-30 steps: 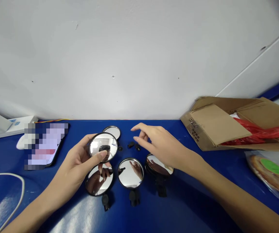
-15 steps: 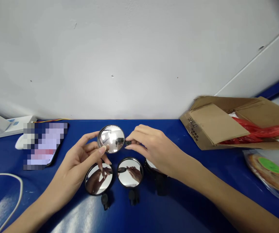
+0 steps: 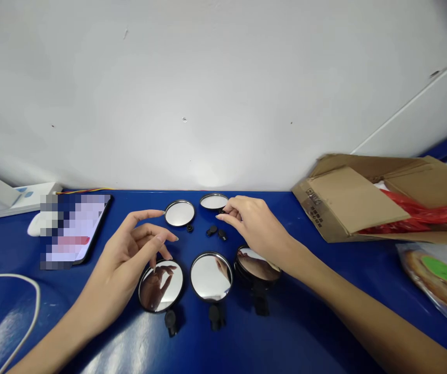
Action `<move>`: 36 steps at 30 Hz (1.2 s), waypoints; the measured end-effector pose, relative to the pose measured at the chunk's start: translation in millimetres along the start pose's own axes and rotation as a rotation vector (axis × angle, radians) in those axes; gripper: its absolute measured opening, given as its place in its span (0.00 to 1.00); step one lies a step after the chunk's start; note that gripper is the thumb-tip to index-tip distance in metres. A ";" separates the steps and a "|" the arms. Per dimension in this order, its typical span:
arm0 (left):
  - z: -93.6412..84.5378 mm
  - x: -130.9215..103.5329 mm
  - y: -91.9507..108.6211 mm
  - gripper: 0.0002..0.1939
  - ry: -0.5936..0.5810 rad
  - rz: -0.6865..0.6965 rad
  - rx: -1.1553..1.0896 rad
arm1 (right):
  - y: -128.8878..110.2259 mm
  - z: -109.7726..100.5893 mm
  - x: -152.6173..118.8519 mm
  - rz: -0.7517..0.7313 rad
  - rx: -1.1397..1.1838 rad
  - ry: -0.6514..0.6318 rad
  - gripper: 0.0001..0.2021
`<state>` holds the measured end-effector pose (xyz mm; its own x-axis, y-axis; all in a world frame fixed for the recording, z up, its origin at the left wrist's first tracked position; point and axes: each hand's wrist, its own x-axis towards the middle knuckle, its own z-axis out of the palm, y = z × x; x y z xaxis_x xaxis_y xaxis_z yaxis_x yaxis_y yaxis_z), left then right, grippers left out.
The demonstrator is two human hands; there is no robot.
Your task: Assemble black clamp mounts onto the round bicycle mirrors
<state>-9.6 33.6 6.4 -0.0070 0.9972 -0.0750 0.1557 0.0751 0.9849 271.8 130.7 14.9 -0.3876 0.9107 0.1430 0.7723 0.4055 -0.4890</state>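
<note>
My left hand (image 3: 139,254) is open with fingers spread, its index fingertip beside a small round mirror (image 3: 179,213) lying at the back. With thumb and fingers pinched, my right hand (image 3: 246,218) grips the black stem side of another round mirror (image 3: 214,201), tilted near the wall; the stem is mostly hidden. Two small black fittings (image 3: 216,232) lie between the hands. Closer to me are a round mirror with a black clamp (image 3: 161,286) below my left hand, a similar one (image 3: 211,277) in the middle, and stacked mirrors (image 3: 257,266) under my right wrist.
A cardboard box (image 3: 357,200) with red plastic stands at right, a wrapped round pastry (image 3: 437,275) before it. At left lie a phone (image 3: 79,228), a white mouse-like object (image 3: 38,224), a power strip (image 3: 28,197) and a white cable (image 3: 32,311). A white wall (image 3: 207,93) rises behind.
My left hand has let go of the mirror it held. My right hand has moved slightly back, with a mirror at its fingertips. The small black fittings and the back-left mirror have come into sight.
</note>
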 end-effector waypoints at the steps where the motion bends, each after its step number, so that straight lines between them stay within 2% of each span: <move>1: 0.0 0.2 -0.9 0.24 -0.001 0.001 0.010 | -0.1 0.5 0.1 0.009 -0.002 -0.010 0.13; 7: 0.4 2.1 -5.2 0.25 -0.002 -0.002 0.036 | 0.0 4.7 1.3 0.050 0.004 -0.036 0.11; 13: -0.4 2.7 -5.2 0.24 -0.011 -0.003 0.038 | 0.8 4.9 1.1 0.018 0.020 -0.087 0.12; 19: 0.0 2.6 -4.5 0.24 -0.023 -0.004 0.037 | -1.9 0.8 -0.4 -0.027 -0.015 -0.068 0.21; 24: 0.1 2.6 -4.5 0.23 -0.022 0.013 0.036 | -0.6 1.7 -0.4 -0.087 -0.029 -0.013 0.14; 29: 0.5 1.7 -3.7 0.23 -0.021 0.022 0.033 | 0.8 3.3 -4.0 -0.210 -0.072 -0.116 0.19; 36: 0.4 -1.6 0.4 0.24 -0.029 0.036 0.047 | -4.0 3.0 -12.4 -0.286 -0.213 -0.204 0.24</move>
<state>-9.1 32.0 6.8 0.0278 0.9986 -0.0447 0.2013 0.0383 0.9788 272.0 117.6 12.4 -0.6772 0.7330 0.0631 0.6976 0.6670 -0.2616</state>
